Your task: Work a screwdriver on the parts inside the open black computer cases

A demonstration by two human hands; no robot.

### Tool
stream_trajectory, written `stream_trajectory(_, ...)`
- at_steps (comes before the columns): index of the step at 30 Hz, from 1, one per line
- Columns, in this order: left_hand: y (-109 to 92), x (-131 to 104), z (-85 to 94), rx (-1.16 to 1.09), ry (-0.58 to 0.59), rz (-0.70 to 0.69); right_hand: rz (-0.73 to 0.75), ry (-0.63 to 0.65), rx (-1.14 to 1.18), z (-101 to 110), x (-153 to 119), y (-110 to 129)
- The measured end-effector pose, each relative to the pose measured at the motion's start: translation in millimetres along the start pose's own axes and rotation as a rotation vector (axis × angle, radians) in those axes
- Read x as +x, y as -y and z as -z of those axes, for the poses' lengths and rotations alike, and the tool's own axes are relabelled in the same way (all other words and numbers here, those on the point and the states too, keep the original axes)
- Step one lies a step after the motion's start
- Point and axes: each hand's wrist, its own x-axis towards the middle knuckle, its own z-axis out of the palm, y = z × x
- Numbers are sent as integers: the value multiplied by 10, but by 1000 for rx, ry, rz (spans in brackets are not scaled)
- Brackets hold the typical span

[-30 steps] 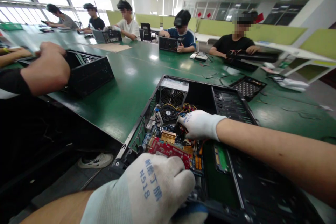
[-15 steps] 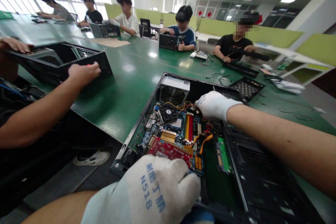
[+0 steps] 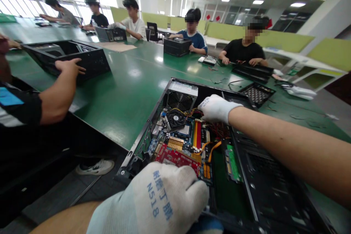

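An open black computer case (image 3: 253,186) lies on its side in front of me. Inside are a power supply (image 3: 181,97), a loose-looking fan (image 3: 175,117), a red card (image 3: 178,158) and a green circuit board (image 3: 233,162). My left hand (image 3: 170,193), in a white glove, is closed at the case's near edge; what its fingers grip is hidden. My gloved right hand (image 3: 215,109) is closed beside the power supply, over thin cables (image 3: 219,129); its fingertips are too small to tell what they hold.
At the left, a person's hand (image 3: 70,67) rests on another case (image 3: 95,62). Across the green table (image 3: 123,98), several people handle computer parts. A perforated black panel (image 3: 257,93) and cable scraps lie beyond my case.
My right hand has moved slightly left, towards the power supply. My left hand is nearly still. The neighbour's case has shifted left, and a person opposite has turned a case.
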Motion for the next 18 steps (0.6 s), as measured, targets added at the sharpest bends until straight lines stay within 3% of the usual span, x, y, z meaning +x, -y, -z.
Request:
stream_trajectory(6, 64, 5, -41, -12, -22, -47, 196, -226, 109, 125, 7, 318)
stream_trajectory(12, 43, -2, 63, -41, 11, -23, 269, -221, 163, 77, 248, 555)
stream_trajectory(18, 42, -18, 8, -50, 12, 7, 237, -273, 148, 170, 85, 498)
